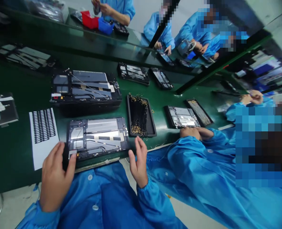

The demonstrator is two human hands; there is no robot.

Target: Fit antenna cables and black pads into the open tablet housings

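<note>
In front of me lies an opened tablet body (102, 135), with silver panels, dark flat cables and thin wires showing inside its black frame. My left hand (56, 175) is at its left end, fingers stretched out and thumb apart, by the near corner; whether it presses on the frame I cannot tell. Off the right end is my right hand (139, 160), open, with fingers raised and nothing in it. Just beyond those fingers, a black tray (151, 124) holds a bundle of black cables (138, 114) with gold-coloured tips.
A stack of tablet bodies (86, 103) stands behind. On the left lies a white sheet (37, 156) with rows of black strips. More tablet bodies (133, 73) sit farther back. A co-worker's hand (191, 133) rests beside another tablet body (182, 116) at right. A dark post (191, 83) rises beyond.
</note>
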